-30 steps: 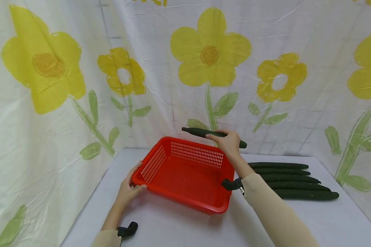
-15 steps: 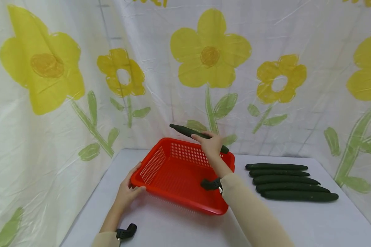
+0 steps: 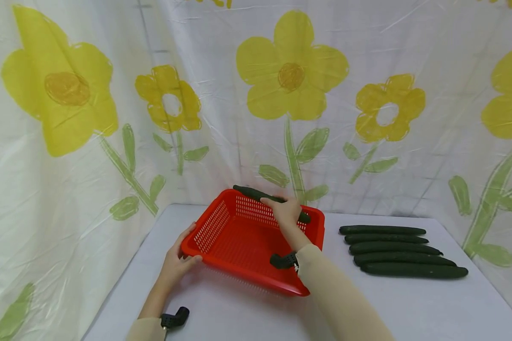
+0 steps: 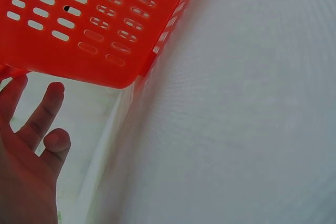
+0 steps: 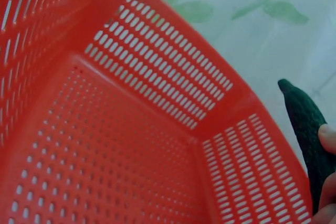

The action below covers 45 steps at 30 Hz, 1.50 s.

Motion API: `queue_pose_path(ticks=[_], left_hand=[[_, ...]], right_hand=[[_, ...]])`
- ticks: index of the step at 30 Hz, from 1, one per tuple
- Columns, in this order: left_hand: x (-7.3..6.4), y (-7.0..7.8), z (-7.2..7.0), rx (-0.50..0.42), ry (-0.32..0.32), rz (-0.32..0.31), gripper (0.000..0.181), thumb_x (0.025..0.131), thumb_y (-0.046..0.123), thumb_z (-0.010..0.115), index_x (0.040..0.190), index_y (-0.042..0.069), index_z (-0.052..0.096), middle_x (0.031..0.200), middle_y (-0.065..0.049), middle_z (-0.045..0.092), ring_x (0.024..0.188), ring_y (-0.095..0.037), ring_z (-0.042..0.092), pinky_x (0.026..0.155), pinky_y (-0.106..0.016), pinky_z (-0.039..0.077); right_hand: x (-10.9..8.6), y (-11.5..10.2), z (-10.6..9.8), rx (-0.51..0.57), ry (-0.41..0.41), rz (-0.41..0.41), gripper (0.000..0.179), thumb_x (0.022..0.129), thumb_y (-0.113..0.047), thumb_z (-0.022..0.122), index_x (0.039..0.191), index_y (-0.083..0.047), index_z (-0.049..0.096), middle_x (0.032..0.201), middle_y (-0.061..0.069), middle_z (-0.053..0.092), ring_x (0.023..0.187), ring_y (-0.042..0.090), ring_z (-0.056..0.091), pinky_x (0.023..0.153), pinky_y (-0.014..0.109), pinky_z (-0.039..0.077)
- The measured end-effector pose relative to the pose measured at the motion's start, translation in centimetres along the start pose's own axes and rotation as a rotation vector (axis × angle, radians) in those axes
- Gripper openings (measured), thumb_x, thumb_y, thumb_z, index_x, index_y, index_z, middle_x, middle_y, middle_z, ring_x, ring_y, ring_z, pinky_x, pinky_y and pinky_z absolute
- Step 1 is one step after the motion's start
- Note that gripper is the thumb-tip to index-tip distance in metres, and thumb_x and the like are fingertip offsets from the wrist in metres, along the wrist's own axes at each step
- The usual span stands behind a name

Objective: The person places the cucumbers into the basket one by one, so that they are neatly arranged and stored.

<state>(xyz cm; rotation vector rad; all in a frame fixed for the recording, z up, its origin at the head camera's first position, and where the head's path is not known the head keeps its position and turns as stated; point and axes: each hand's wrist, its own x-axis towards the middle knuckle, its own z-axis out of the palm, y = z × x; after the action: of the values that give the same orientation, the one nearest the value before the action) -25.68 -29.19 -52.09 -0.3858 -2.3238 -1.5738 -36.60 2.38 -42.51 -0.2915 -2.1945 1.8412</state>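
A red plastic basket (image 3: 243, 274) with slotted walls sits slightly turned on the white table, its near edge seeming raised. My left hand (image 3: 177, 263) holds its left corner, thumb at the rim; the left wrist view shows several fingers (image 4: 44, 111) stretched out below the basket wall (image 4: 68, 64). Over the far rim, my right hand (image 3: 288, 213) grips a long dark green cucumber (image 3: 251, 192) around the middle. Its right end dips inside the far wall, while the tip at left stays about rim height. In the right wrist view the cucumber (image 5: 302, 114) is beside the basket's outer edge.
Several more cucumbers (image 3: 409, 258) lie side by side on the table (image 3: 409, 308) to the basket's right. A white curtain (image 3: 222, 156) printed with yellow flowers hangs behind and at both sides.
My right hand has carried the cucumber leftward and then down, from above the basket's far right corner to its far rim. The left hand and the basket look unmoved.
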Motion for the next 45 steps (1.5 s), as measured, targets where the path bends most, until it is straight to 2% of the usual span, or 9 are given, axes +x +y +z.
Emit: queue_pose_path(ticks=[3, 5, 10, 13, 18, 24, 28, 36, 45], left_hand=[[0.0, 0.0, 0.0, 0.003, 0.003, -0.006, 0.089, 0.088, 0.015, 0.084, 0.165, 0.025, 0.040, 0.170, -0.004, 0.039, 0.130, 0.000, 0.055, 0.100, -0.017, 0.049], [0.0, 0.0, 0.0, 0.008, 0.004, -0.009, 0.089, 0.088, 0.015, 0.084, 0.165, 0.026, 0.040, 0.171, -0.004, 0.039, 0.131, -0.003, 0.055, 0.100, -0.017, 0.049], [-0.1, -0.1, 0.0, 0.007, 0.004, -0.018, 0.089, 0.089, 0.016, 0.083, 0.165, 0.026, 0.040, 0.171, -0.004, 0.038, 0.134, -0.013, 0.056, 0.100, -0.018, 0.049], [0.0, -0.1, 0.0, 0.001, 0.003, -0.020, 0.089, 0.089, 0.015, 0.083, 0.165, 0.026, 0.040, 0.171, -0.003, 0.037, 0.135, -0.012, 0.056, 0.100, -0.017, 0.049], [0.1, -0.2, 0.0, 0.001, 0.004, -0.012, 0.089, 0.088, 0.013, 0.084, 0.165, 0.025, 0.040, 0.171, -0.004, 0.037, 0.134, -0.004, 0.054, 0.100, -0.016, 0.048], [0.0, -0.1, 0.0, 0.002, 0.000, -0.005, 0.090, 0.088, 0.012, 0.084, 0.165, 0.025, 0.040, 0.171, -0.004, 0.037, 0.133, 0.003, 0.051, 0.101, -0.016, 0.047], [-0.1, -0.1, 0.0, 0.014, 0.000, -0.002, 0.090, 0.088, 0.014, 0.084, 0.165, 0.026, 0.039, 0.172, -0.004, 0.037, 0.133, 0.007, 0.049, 0.101, -0.016, 0.047], [-0.1, 0.0, 0.1, 0.013, 0.006, -0.003, 0.090, 0.087, 0.011, 0.083, 0.165, 0.024, 0.040, 0.171, -0.006, 0.037, 0.132, 0.006, 0.051, 0.100, -0.015, 0.047], [-0.1, 0.1, 0.1, 0.015, 0.007, -0.010, 0.090, 0.087, 0.012, 0.083, 0.165, 0.025, 0.040, 0.171, -0.005, 0.037, 0.133, 0.006, 0.050, 0.101, -0.016, 0.046]], right_hand=[[-0.1, 0.5, 0.2, 0.006, -0.029, 0.079, 0.041, 0.075, -0.034, 0.098, 0.107, -0.012, 0.085, 0.116, 0.010, 0.076, 0.113, 0.032, 0.064, 0.098, 0.048, 0.054], [-0.1, 0.8, 0.4, 0.013, -0.043, 0.133, 0.041, 0.075, -0.035, 0.099, 0.106, -0.014, 0.085, 0.113, 0.007, 0.075, 0.105, 0.028, 0.063, 0.091, 0.045, 0.054], [-0.2, 1.5, 0.9, 0.033, -0.065, 0.262, 0.039, 0.074, -0.033, 0.100, 0.105, -0.017, 0.086, 0.075, -0.002, 0.065, 0.066, 0.019, 0.052, 0.068, 0.043, 0.048], [-0.3, 2.0, 1.1, 0.047, -0.077, 0.304, 0.040, 0.075, -0.031, 0.099, 0.109, -0.016, 0.085, 0.066, -0.002, 0.062, 0.060, 0.020, 0.050, 0.068, 0.044, 0.049], [-0.4, 2.7, 1.3, 0.043, -0.098, 0.326, 0.040, 0.075, -0.027, 0.100, 0.109, -0.015, 0.084, 0.070, -0.004, 0.064, 0.066, 0.019, 0.055, 0.071, 0.042, 0.050], [-0.7, 3.4, 1.5, 0.066, -0.121, 0.375, 0.037, 0.077, -0.022, 0.098, 0.110, -0.013, 0.083, 0.059, -0.003, 0.057, 0.060, 0.019, 0.052, 0.063, 0.038, 0.044], [-1.0, 3.6, 1.6, 0.039, -0.102, 0.378, 0.037, 0.076, -0.020, 0.098, 0.109, -0.012, 0.084, 0.063, -0.003, 0.063, 0.062, 0.019, 0.056, 0.062, 0.036, 0.046], [-1.6, 4.1, 1.9, -0.108, -0.093, 0.337, 0.038, 0.075, -0.020, 0.099, 0.109, -0.013, 0.085, 0.075, -0.002, 0.074, 0.064, 0.016, 0.060, 0.060, 0.029, 0.047], [-1.8, 4.1, 2.0, -0.107, -0.089, 0.338, 0.042, 0.077, -0.016, 0.097, 0.116, -0.013, 0.083, 0.068, -0.005, 0.067, 0.060, 0.014, 0.058, 0.057, 0.028, 0.045]])
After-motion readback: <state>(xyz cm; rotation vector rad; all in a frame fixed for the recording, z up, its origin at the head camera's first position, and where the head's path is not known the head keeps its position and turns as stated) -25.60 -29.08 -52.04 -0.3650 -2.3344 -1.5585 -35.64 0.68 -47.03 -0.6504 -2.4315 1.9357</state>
